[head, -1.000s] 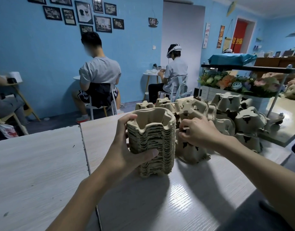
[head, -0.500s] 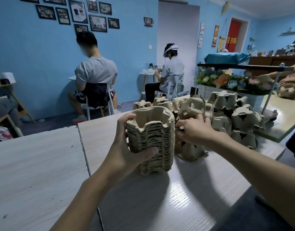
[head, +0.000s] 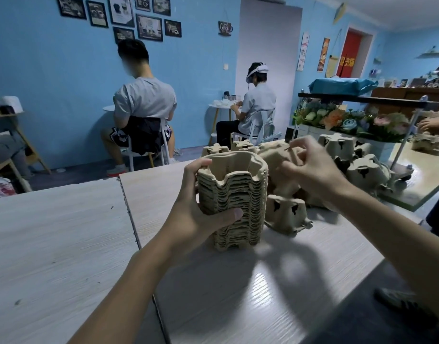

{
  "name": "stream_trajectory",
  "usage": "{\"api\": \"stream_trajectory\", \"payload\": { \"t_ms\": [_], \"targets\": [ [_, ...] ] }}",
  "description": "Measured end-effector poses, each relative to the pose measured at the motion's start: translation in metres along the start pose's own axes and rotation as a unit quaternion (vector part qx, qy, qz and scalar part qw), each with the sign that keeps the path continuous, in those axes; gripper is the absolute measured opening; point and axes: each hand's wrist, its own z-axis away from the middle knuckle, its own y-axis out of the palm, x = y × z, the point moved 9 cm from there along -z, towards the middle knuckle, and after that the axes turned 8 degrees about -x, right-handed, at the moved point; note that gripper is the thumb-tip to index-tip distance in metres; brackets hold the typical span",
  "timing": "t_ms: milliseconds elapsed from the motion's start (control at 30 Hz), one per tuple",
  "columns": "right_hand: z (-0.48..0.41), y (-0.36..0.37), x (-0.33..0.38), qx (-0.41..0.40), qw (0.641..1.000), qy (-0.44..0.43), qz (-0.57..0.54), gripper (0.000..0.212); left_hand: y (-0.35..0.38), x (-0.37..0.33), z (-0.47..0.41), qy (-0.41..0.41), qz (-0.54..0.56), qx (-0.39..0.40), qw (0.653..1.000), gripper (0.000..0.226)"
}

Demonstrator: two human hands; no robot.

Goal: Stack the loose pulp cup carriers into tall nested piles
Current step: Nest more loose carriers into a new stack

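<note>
Worktop (head: 238,281): pale wood-grain surface, two slabs meeting at a seam; it carries everything the task needs.

Loose heap (head: 357,167): unstacked pulp carriers lie jumbled at the far right of the worktop, most turned cups-down, some leaning on each other.

Nested pile (head: 234,202): a tall column of carriers stands upright near the middle of the worktop, just left of the heap, open cups facing up. The layers sit close and even, so it looks well seated.

Single carrier (head: 285,214): one upside-down carrier rests on the worktop just right of the pile's base, close to it; whether it touches is unclear.

Left hand (head: 201,214): its grip is wrapped around the pile, thumb across the near face about midway up, fingers curled over the far rim, steadying it.

Right hand (head: 310,170): raised over the heap behind the pile, fingers bent as if pinching the edge of a carrier; motion blur hides the contact, so I cannot tell whether this grip holds anything.

Handling: moulded pulp is probably very light, fairly stiff yet easily crushed, with a rough surface that grips well. Best taken by the outer rim or the centre post rather than the thin cup walls.

Risk: a tall light column could tip if the next carrier is pressed down off-centre.
</note>
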Motion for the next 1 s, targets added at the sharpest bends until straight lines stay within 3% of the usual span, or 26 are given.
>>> {"api": "stream_trajectory", "payload": {
  "t_ms": [100,300,500,600,700,900,1000],
  "targets": [
    [0.004,-0.014,-0.001,-0.03,0.981,0.066,-0.177,0.05,-0.001,0.0,0.0,0.003,-0.006,0.005,1.0,0.086],
    [0.003,-0.034,0.035,-0.091,0.961,-0.01,-0.261,0.06,0.002,-0.005,0.001,0.01,-0.008,0.015,1.0,0.083],
    [0.013,-0.012,0.078,-0.035,0.94,-0.066,-0.334,0.053,0.002,-0.003,0.0,0.014,-0.015,0.015,1.0,0.084],
    [0.021,0.013,0.086,0.053,0.928,-0.052,-0.365,0.056,0.002,-0.003,0.0,0.017,-0.019,0.018,1.0,0.084],
    [0.028,0.03,0.087,0.11,0.937,-0.062,-0.326,0.059,0.002,-0.003,0.0,0.022,-0.017,0.017,0.999,0.084],
    [0.031,0.03,0.098,0.184,0.954,-0.127,-0.2,0.085,0.002,-0.001,-0.002,0.02,-0.01,0.019,1.0,0.083],
    [0.031,0.028,0.099,0.231,0.946,-0.112,-0.196,0.073,0.003,-0.001,-0.002,0.02,-0.005,0.023,1.0,0.084]
  ]
}}
